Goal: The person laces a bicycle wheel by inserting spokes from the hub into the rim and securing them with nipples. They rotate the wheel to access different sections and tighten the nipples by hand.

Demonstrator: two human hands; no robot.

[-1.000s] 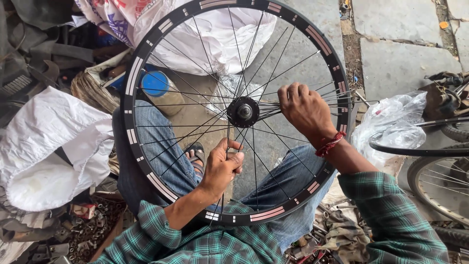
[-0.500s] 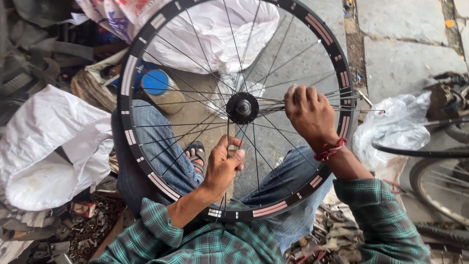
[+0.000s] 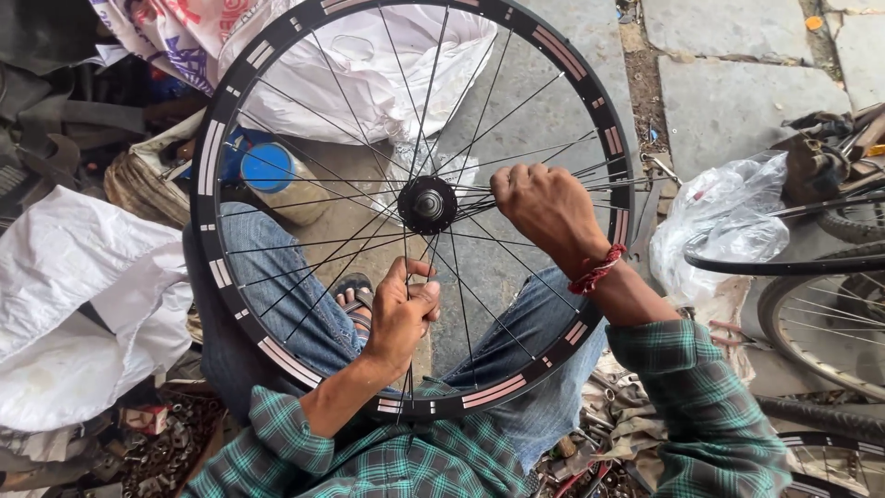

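A black bicycle wheel rim (image 3: 205,166) with pale stripes lies flat over my knees, its hub (image 3: 427,204) at the centre and thin spokes (image 3: 313,166) fanning out. My left hand (image 3: 403,316) pinches a spoke just below the hub, fingers closed round it. My right hand (image 3: 546,210) is curled on several spokes to the right of the hub, a red thread band at the wrist. I wear a green checked shirt and blue jeans.
White plastic sacks (image 3: 74,304) lie at the left and a white bag (image 3: 369,65) behind the wheel. A tin with a blue lid (image 3: 269,171) stands under the rim. A clear plastic bag (image 3: 728,221) and other bicycle wheels (image 3: 820,314) sit at the right. Small metal parts (image 3: 166,443) litter the ground.
The wheel has shifted slightly in view. My right hand has slid a little along the spokes beside the hub; my left hand stays pinched on its spoke.
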